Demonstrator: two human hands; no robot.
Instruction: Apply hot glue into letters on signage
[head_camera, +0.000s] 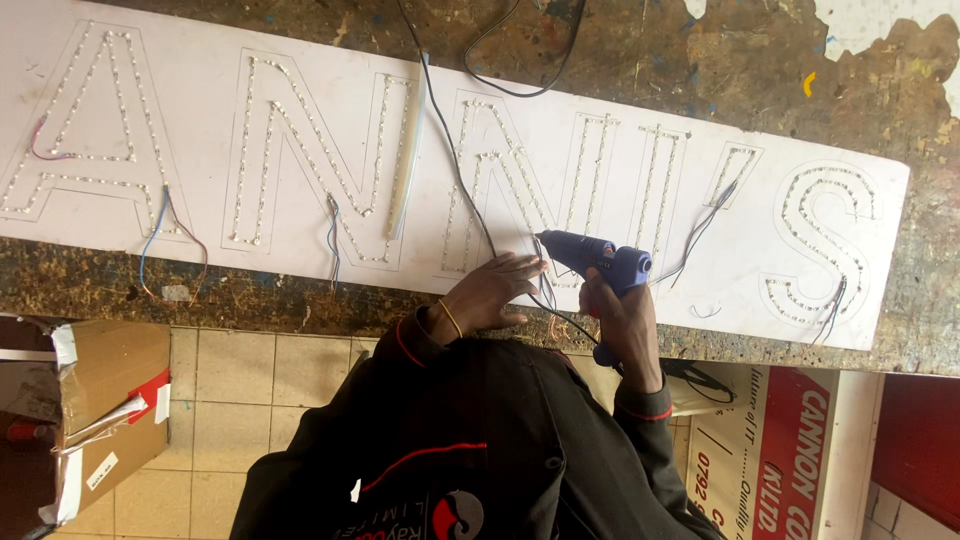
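Near the front edge of the white sign panel (640, 120), right hand (625, 320) clamps a blue glue gun (600, 257), nozzle on the panel. Left hand (490, 292) rests beside it, fingers spread, pressing wires (545, 290).

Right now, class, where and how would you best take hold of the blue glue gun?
Grip the blue glue gun by its handle, coming from the near table edge, as the right hand does. The handle juts toward the person, while the nozzle points at the white sign board beside the left hand.
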